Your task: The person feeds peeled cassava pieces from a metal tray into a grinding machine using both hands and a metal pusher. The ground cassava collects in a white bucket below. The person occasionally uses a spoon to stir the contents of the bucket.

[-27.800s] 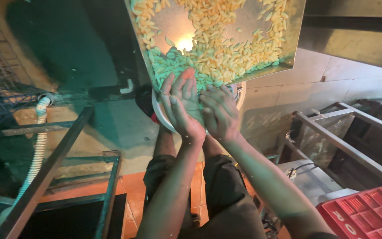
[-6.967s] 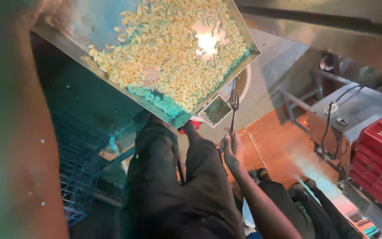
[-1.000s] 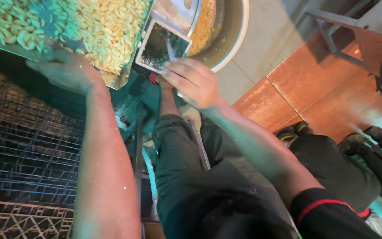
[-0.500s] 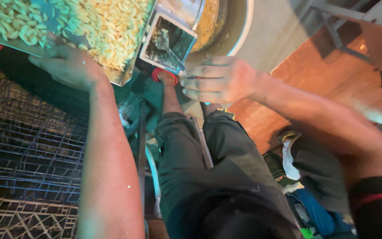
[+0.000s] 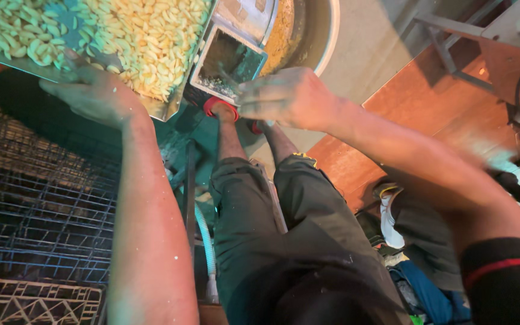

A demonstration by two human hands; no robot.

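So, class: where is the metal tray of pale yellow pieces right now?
In the head view, the metal tray sits top left, its lower edge under the left hand, beside the small square hopper.
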